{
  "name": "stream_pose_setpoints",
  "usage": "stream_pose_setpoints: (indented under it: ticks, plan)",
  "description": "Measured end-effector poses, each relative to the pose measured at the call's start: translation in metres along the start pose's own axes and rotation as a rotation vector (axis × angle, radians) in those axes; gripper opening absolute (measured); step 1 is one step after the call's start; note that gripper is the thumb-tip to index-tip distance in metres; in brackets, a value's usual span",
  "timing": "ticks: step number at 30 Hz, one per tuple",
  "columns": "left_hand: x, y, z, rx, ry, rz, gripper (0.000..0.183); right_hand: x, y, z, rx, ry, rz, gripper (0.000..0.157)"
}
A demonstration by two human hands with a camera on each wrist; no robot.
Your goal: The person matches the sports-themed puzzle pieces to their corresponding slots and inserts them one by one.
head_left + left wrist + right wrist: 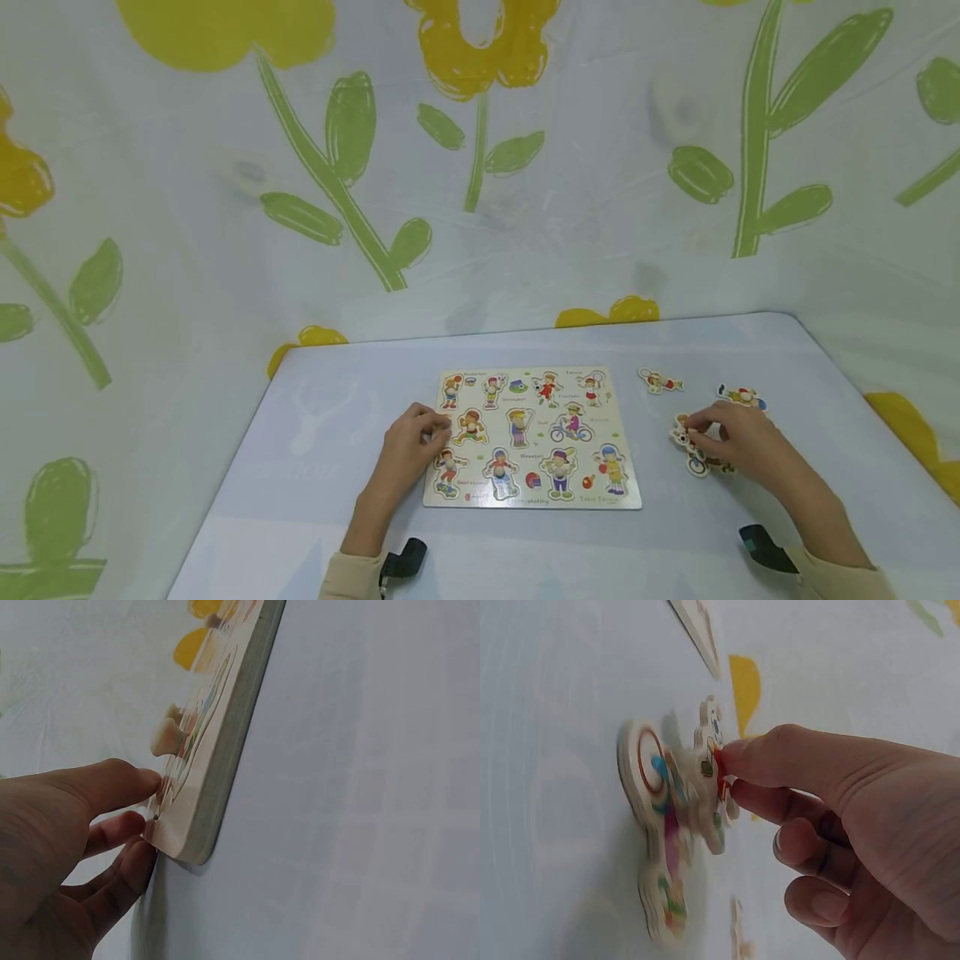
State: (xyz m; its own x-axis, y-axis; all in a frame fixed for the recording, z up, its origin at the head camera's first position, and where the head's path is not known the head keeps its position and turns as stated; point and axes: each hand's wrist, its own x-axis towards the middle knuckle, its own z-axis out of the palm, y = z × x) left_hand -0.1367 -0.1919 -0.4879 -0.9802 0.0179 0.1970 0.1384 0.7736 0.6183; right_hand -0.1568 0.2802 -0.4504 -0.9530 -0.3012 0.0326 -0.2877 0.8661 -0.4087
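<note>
White tabletop point(300, 500), puzzle board point(497, 439) holding knobbed pieces point(558, 477)

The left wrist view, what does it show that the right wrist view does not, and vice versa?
Only left wrist: the left hand at the edge of the puzzle board, with a knobbed piece set in it.

Only right wrist: the right hand pinching a puzzle piece, a bicycle piece close to it.

Both: the white tabletop and a backdrop with yellow patches; perhaps the board too, if the pale corner in the right wrist view belongs to it.
</note>
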Motion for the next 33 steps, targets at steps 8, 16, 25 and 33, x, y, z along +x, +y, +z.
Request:
stream_pose_setpoints:
  ticks: [8,16,25,33]
  plan:
    - [0.0,-0.001,0.0,-0.005,-0.006,0.002,0.012,0.015,-0.019,0.009,0.045,0.008,-0.055,0.012]
    - [0.0,-0.001,0.001,-0.007,-0.003,0.006,0.013,0.041,-0.045,0.021,0.056,-0.005,-0.042,0.014]
    - [-0.001,0.0,-0.001,-0.005,0.0,-0.005,0.013,0.076,-0.08,0.049,0.06,0.0,0.002,0.015]
    - [-0.001,-0.002,0.0,-0.006,-0.003,-0.002,0.012,0.098,-0.117,0.063,0.045,0.046,-0.006,0.017]
